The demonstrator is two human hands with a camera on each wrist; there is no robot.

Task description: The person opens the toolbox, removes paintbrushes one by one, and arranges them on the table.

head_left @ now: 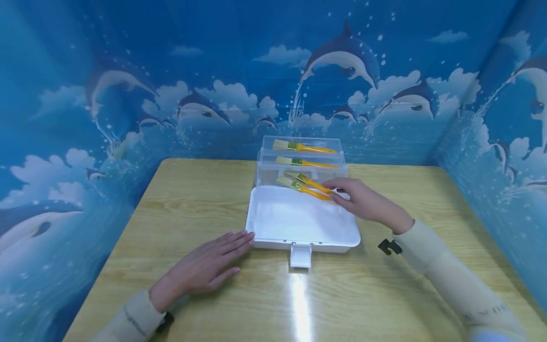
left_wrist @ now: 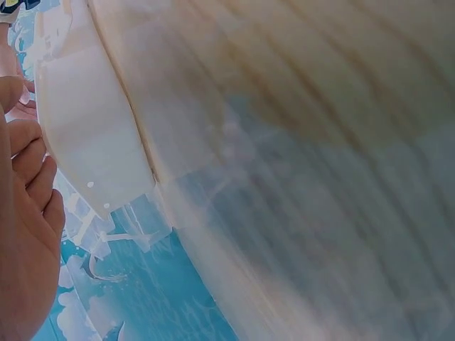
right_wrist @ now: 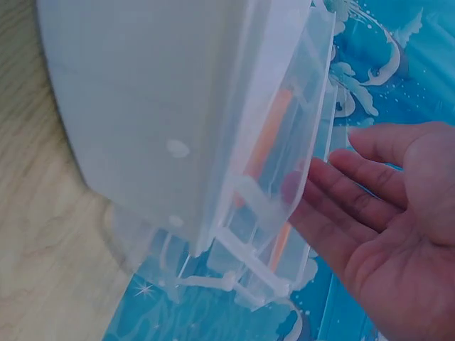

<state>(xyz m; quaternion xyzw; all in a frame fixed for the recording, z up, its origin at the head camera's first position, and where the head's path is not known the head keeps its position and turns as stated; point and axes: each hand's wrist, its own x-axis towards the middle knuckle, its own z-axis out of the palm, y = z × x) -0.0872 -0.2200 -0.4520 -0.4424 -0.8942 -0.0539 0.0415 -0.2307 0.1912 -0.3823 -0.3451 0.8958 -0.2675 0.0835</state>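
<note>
A white plastic box [head_left: 301, 216] stands open on the table, with stepped clear trays [head_left: 269, 176] raised behind its base. Two flat paintbrushes with yellow-orange handles lie close together at the lowest tray; the upper one of this pair, a paintbrush [head_left: 314, 183], has its handle end between the thumb and fingers of my right hand [head_left: 363, 199]. Below it is the other paintbrush [head_left: 314, 192]. Through the clear tray wall, an orange handle [right_wrist: 269, 135] shows in the right wrist view. My left hand [head_left: 207, 263] lies with straight fingers, fingertips at the box's front left corner.
One more paintbrush [head_left: 305, 147] lies in the top tray and another paintbrush [head_left: 305, 162] in the middle tray. The box's latch [head_left: 301, 255] hangs down in front. A blue dolphin-print curtain [head_left: 239, 61] surrounds the wooden table [head_left: 196, 190].
</note>
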